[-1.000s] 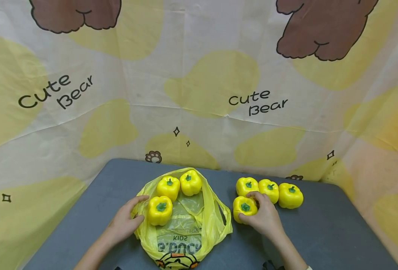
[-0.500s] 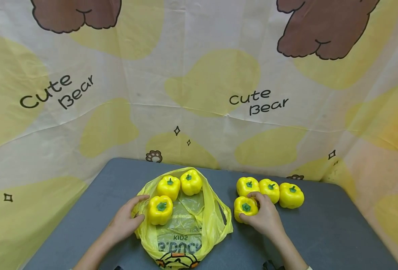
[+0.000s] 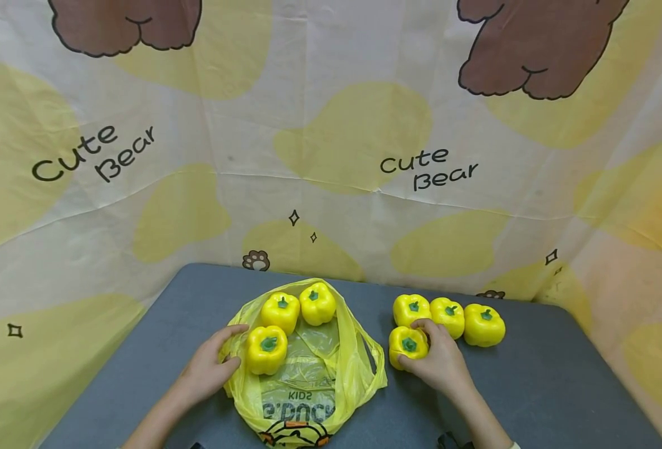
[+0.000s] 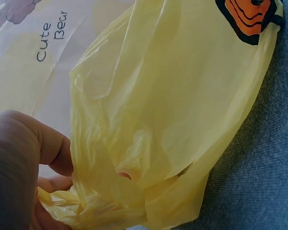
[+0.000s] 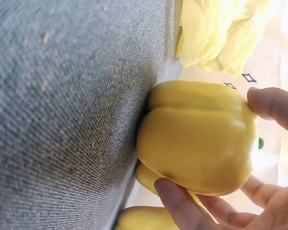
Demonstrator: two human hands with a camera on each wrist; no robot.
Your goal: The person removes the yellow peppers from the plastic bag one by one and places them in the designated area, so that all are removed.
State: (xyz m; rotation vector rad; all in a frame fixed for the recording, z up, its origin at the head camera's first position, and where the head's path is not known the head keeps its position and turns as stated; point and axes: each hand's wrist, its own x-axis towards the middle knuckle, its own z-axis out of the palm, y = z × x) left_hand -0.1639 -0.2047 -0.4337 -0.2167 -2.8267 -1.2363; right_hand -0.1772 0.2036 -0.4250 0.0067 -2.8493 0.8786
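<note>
A yellow plastic bag lies spread with its mouth toward the far side of the table. Three yellow bell peppers with green stems, the nearest beside the left rim, sit within the opening. My left hand grips the bag's left edge; in the left wrist view, crumpled plastic gathers between its thumb and fingers. To the right of the bag, my right hand holds another yellow bell pepper between thumb and fingers. In the right wrist view this pepper stands close against the grey table surface.
Behind the held pepper is a row of three more yellow bell peppers, left, middle and right. The grey table ends at a printed cloth backdrop. Dark objects show at the near edge.
</note>
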